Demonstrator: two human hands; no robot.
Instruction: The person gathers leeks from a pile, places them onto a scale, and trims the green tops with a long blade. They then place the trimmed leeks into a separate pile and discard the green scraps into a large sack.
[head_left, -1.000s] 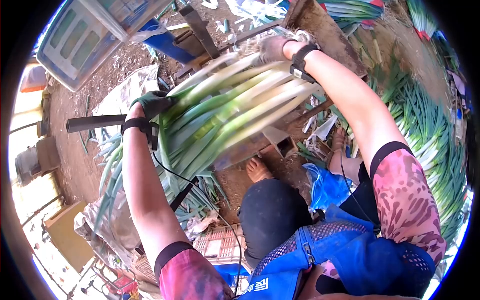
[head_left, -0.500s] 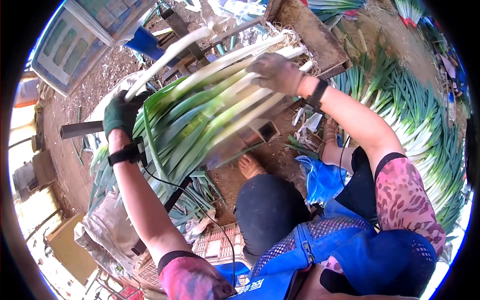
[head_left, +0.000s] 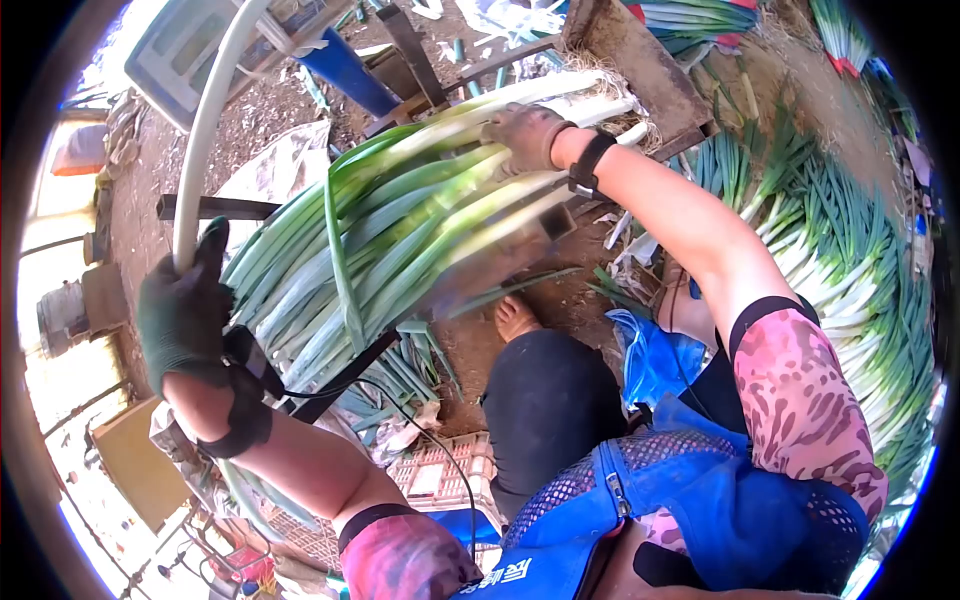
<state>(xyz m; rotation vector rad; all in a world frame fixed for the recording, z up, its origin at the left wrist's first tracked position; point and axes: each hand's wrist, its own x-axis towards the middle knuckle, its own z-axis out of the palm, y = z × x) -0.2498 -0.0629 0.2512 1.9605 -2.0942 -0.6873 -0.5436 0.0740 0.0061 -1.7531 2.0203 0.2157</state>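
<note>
A big bundle of green onions [head_left: 400, 230] lies across a metal frame [head_left: 520, 245], white stalks toward the upper right, green leaves fanning down to the left. My right hand [head_left: 525, 135], in a brownish glove, rests on the white stalks near the top of the bundle. My left hand [head_left: 185, 315], in a dark green glove, is shut on a single long green onion [head_left: 205, 130] that it holds up and away from the bundle at the left; the white stalk rises to the top of the view.
A large heap of green onions [head_left: 850, 260] covers the ground on the right. A wooden box [head_left: 640, 60] stands behind the bundle. A blue-and-white crate [head_left: 190, 50] sits at upper left. A plastic basket [head_left: 440, 485], trimmed leaves and my bare foot [head_left: 515, 318] are below the bundle.
My left hand has pulled one onion out of the bundle and swung it left and down toward me. My right hand stayed on the white stalks, shifting slightly up.
</note>
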